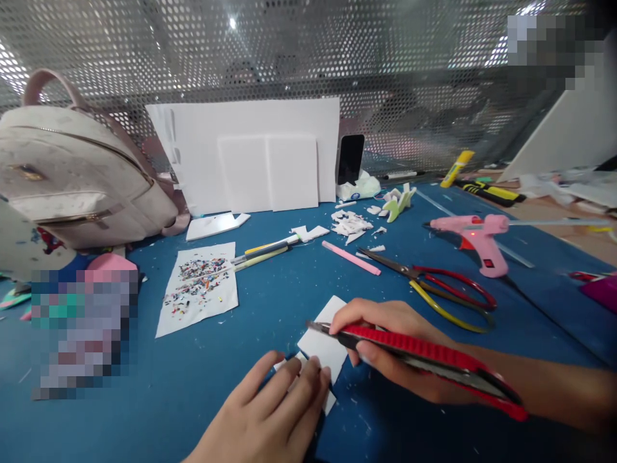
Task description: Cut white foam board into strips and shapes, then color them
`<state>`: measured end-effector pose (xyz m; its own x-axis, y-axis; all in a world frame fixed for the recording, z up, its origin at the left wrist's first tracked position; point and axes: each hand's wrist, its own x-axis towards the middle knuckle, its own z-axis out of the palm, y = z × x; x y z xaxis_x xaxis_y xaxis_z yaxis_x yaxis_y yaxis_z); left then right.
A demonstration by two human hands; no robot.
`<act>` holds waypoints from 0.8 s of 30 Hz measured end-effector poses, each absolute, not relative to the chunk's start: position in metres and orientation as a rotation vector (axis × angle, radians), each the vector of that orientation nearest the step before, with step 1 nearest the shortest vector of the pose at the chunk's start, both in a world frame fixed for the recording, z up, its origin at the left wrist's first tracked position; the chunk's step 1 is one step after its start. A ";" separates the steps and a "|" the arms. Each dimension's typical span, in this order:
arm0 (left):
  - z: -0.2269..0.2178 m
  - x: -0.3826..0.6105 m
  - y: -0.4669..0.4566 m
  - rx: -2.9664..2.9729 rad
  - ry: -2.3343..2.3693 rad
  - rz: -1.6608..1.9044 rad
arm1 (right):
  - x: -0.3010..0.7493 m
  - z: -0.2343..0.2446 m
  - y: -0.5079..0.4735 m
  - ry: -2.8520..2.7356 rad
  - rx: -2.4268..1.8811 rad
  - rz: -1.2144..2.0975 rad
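My right hand (395,347) is closed around a red utility knife (424,350), its blade pointing left over a small white foam-board piece (325,344). The blade's tip hovers above or near that piece; whether it touches I cannot tell. Below and to the left, my left hand (277,408) lies palm down with fingers apart, the fingertips pressing on a narrower white board strip (329,403) mostly hidden under them. A dark gap separates the strip from the larger piece.
Scissors (419,273), a pink glue gun (475,235) and a pink pen (351,258) lie beyond my hands. White scraps (351,223), a sheet with colourful bits (226,308) and brushes (270,251) are further left. A backpack (81,173), white board (193,161) and phone (350,159) stand behind.
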<state>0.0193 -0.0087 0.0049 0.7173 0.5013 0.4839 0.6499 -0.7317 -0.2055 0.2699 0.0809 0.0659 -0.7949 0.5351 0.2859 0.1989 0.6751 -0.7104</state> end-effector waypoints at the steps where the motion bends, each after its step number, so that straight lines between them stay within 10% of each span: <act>1: 0.003 0.021 -0.009 -2.545 -0.888 -0.582 | 0.269 0.066 0.080 -2.416 -0.600 0.988; 24: -0.002 0.019 -0.006 -2.590 -0.873 -0.565 | 0.269 0.051 0.070 -2.546 -0.455 0.835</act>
<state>0.0190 -0.0063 -0.0025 0.7308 0.4931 0.4720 0.6324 -0.7494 -0.1960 0.2695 0.0695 0.0515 -0.8578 0.4264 0.2869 0.1735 0.7658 -0.6192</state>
